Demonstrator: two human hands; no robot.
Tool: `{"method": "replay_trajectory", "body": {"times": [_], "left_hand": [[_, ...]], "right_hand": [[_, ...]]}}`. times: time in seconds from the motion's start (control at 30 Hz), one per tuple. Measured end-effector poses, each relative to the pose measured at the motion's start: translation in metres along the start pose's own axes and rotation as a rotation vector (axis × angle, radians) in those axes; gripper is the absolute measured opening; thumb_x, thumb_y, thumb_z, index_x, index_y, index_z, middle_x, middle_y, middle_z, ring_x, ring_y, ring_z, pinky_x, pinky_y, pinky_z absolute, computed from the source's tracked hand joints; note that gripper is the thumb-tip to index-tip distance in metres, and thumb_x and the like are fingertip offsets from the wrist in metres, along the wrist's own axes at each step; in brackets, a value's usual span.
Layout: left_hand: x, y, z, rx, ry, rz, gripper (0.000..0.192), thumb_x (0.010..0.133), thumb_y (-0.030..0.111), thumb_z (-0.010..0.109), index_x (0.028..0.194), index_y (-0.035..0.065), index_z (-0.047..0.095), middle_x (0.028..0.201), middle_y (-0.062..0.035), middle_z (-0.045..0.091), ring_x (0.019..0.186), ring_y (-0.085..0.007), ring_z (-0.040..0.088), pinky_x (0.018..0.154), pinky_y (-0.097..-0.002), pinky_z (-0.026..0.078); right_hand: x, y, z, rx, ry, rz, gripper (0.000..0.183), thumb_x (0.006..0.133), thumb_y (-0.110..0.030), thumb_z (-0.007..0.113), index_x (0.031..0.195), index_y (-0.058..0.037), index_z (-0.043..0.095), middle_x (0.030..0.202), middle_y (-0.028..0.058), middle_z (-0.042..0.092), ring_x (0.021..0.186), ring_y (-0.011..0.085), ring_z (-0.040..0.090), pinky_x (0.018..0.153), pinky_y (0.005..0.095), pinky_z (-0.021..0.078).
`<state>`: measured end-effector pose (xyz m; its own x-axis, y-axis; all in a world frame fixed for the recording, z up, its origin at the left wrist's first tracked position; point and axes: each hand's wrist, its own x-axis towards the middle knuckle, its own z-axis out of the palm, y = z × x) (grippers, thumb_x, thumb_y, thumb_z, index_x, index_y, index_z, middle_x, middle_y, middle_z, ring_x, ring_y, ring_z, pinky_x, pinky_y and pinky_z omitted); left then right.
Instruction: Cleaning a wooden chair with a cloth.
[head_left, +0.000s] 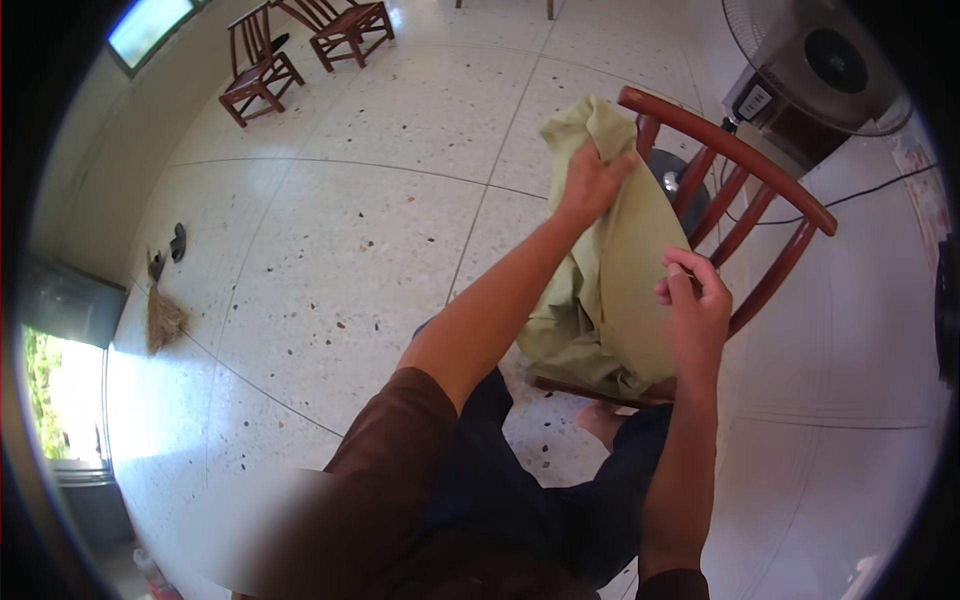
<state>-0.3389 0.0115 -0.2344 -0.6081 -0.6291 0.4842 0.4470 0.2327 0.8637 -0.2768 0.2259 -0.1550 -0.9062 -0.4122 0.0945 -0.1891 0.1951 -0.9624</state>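
A light green cloth is bunched over the seat of a red wooden chair in front of me. My left hand grips the upper part of this cloth, lifting it beside the chair's backrest. At the cloth's right edge is my right hand, its fingers curled with thumb and fingertips close together. Whether the edge is pinched between them is not clear. Folds hide most of the seat; only its near edge shows below the cloth.
An electric fan stands at the upper right, with a black cable behind the chair. Two small wooden chairs are at the upper left. A straw broom and dark slippers lie on the speckled floor at left.
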Motion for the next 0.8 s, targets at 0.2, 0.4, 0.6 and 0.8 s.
{"method": "replay_trajectory", "body": {"times": [0.2,0.4,0.6,0.8], "left_hand": [[-0.038,-0.02,-0.015,0.087,-0.098,-0.408,0.035,0.101,0.032,0.055,0.107,-0.0007,0.066,0.088,-0.0063,0.067,0.082,-0.0122,0.059,0.075,-0.0331,0.049],[-0.063,-0.006,-0.021,0.013,-0.128,-0.553,0.035,0.102,0.031,0.052,0.114,0.0004,0.064,0.096,-0.0046,0.064,0.092,-0.0121,0.056,0.082,-0.0321,0.047],[-0.05,0.008,-0.008,-0.075,-0.194,-0.179,0.037,0.099,0.024,0.055,0.125,-0.0036,0.055,0.102,-0.0128,0.065,0.099,-0.022,0.06,0.092,-0.0342,0.046],[-0.073,-0.036,-0.028,0.244,-0.24,-0.306,0.033,0.097,0.028,0.057,0.106,-0.0032,0.058,0.091,-0.0221,0.066,0.09,-0.0319,0.066,0.08,-0.0436,0.049]], "right_hand": [[0.002,-0.001,0.004,0.005,0.044,-0.001,0.023,0.095,-0.01,0.059,0.114,-0.0012,0.069,0.089,0.0041,0.067,0.07,0.0088,0.061,0.066,0.0249,0.0516],[0.0,0.001,0.004,0.092,0.06,0.002,0.023,0.093,-0.007,0.058,0.112,0.0012,0.068,0.088,0.0044,0.067,0.066,0.0085,0.059,0.061,0.0238,0.0486],[0.001,0.012,-0.008,0.121,0.089,-0.054,0.022,0.093,-0.006,0.058,0.111,0.0014,0.068,0.088,0.005,0.067,0.064,0.0089,0.059,0.061,0.024,0.0484],[0.005,0.023,-0.012,-0.031,0.111,-0.111,0.021,0.091,-0.005,0.059,0.108,0.0021,0.069,0.09,0.0082,0.069,0.064,0.0113,0.062,0.062,0.0264,0.0499]]}}
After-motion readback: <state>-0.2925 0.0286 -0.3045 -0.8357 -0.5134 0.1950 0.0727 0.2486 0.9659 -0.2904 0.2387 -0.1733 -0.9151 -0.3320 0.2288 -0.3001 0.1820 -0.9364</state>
